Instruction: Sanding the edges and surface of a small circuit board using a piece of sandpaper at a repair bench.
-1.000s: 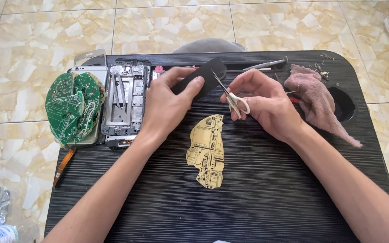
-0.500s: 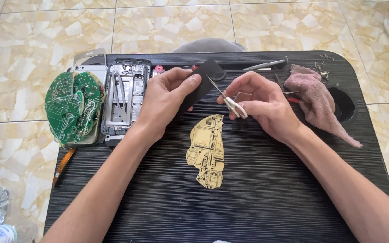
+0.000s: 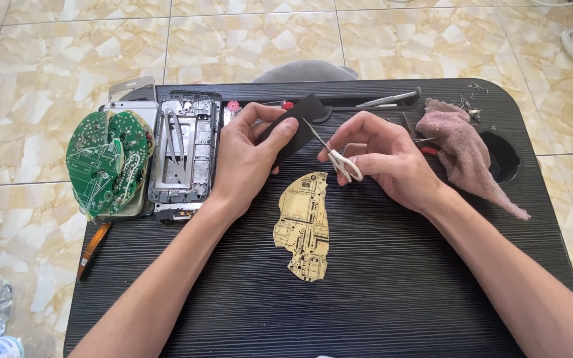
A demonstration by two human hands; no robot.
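left hand (image 3: 250,159): we pinch the black sheet (image 3: 294,127) between thumb and fingers, above the table (image 3: 379,292).
right hand (image 3: 382,162): closed around small scissors (image 3: 331,154), blades at the sheet's edge.
risk: we judge the thin sheet may flex and the cut wander toward our thumb.
below: tan circuit board (image 3: 304,227).

A low black table (image 3: 379,292) with a fine wood-grain surface is standing on the floor (image 3: 48,59), and it has rounded corners and a round recess (image 3: 504,158) near its right edge. The floor is showing large glossy tiles in cream and beige marble pattern, with thin grey joints running between them. Bright, even daylight is falling over everything, and the tiles are reflecting it softly. No walls or windows are coming into view.
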